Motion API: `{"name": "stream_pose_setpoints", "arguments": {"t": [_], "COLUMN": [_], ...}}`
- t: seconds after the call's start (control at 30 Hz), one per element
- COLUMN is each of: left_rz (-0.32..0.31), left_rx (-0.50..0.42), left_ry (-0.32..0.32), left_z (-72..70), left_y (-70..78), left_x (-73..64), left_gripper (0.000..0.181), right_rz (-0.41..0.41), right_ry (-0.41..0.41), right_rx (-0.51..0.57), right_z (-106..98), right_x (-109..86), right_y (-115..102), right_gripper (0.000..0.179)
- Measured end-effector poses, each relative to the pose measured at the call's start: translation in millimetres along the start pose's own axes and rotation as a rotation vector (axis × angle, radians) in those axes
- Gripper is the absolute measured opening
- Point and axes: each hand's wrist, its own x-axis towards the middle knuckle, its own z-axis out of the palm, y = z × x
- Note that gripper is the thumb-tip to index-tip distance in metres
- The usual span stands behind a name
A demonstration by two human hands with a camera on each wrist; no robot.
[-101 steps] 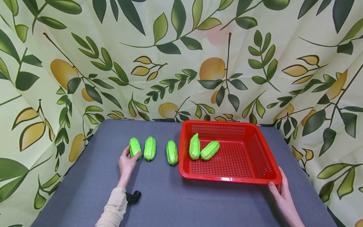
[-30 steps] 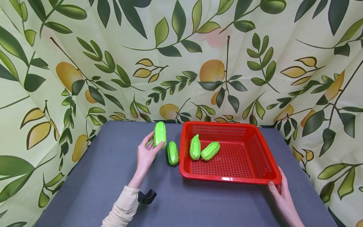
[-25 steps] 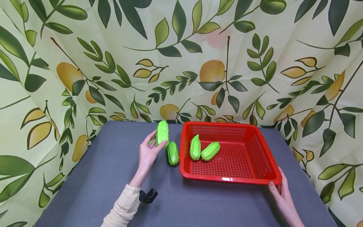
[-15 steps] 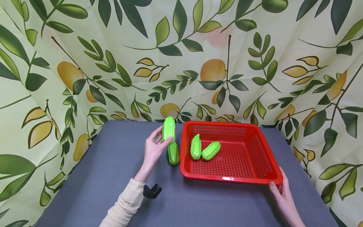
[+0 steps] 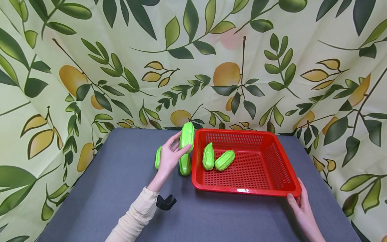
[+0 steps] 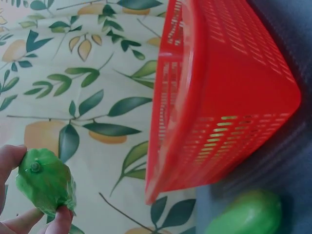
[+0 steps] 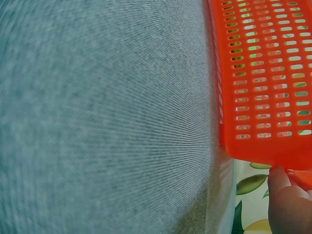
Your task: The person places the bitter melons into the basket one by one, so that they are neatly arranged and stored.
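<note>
My left hand [image 5: 170, 155] pinches a bright green ridged gourd [image 5: 187, 135] between thumb and fingers, raised near the left rim of a red plastic basket [image 5: 242, 191]. In the left wrist view the gourd [image 6: 44, 180] shows its stem end, and the basket wall [image 6: 243, 83] stands beside it. My right hand [image 5: 302, 205] grips the basket's near right corner, its thumb on the rim; the right wrist view shows the thumb [image 7: 279, 183] against the corner. Inside the basket lie two similar gourds, one upright in view [image 5: 208, 157] and one slanted [image 5: 224, 160].
On the grey cloth-covered table [image 5: 115, 188], one gourd [image 5: 185, 164] lies beside the basket's left wall, and another gourd [image 5: 158, 158] is partly hidden behind my left hand. A leaf-and-fruit patterned curtain [image 5: 193, 67] hangs around the back and sides.
My left hand has picked up the leftmost gourd from the table and carried it up and rightward to near the basket's left rim. My right hand has stayed on the basket corner.
</note>
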Motion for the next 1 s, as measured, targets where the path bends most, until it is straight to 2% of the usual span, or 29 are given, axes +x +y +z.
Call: {"name": "stream_pose_setpoints", "arguments": {"t": [0.2,0.53,0.73,0.77,0.9,0.97,1.0], "left_rz": [0.005,-0.045,-0.009,0.021,0.024,0.009,-0.017], "left_rx": [-0.015,-0.051,-0.074,-0.095,-0.083,-0.078,-0.055], "left_ry": [-0.036,-0.055,-0.065,-0.075,-0.073,-0.083,-0.074], "left_z": [10.1,22.1,30.1,29.7,35.6,38.8,42.7], "left_y": [5.7,11.0,9.6,0.2,-3.0,-0.1,8.5], "left_x": [5.8,16.8,23.5,29.2,37.2,40.3,38.0], "left_gripper": [0.06,0.059,0.059,0.061,0.063,0.063,0.061], "right_rz": [0.002,-0.03,-0.069,-0.075,-0.095,-0.089,-0.084], "right_ry": [0.0,0.005,0.006,0.007,0.008,0.008,0.009], "right_rx": [0.004,0.029,0.056,0.059,0.072,0.064,0.06], "right_z": [0,-1,0,0,1,1,1], "right_x": [-1.2,-0.5,-1.3,-1.5,-1.5,-1.7,-2.0], "right_y": [0,-1,-1,-1,0,0,0], "right_gripper": [0.071,0.071,0.07,0.069,0.069,0.069,0.069]}}
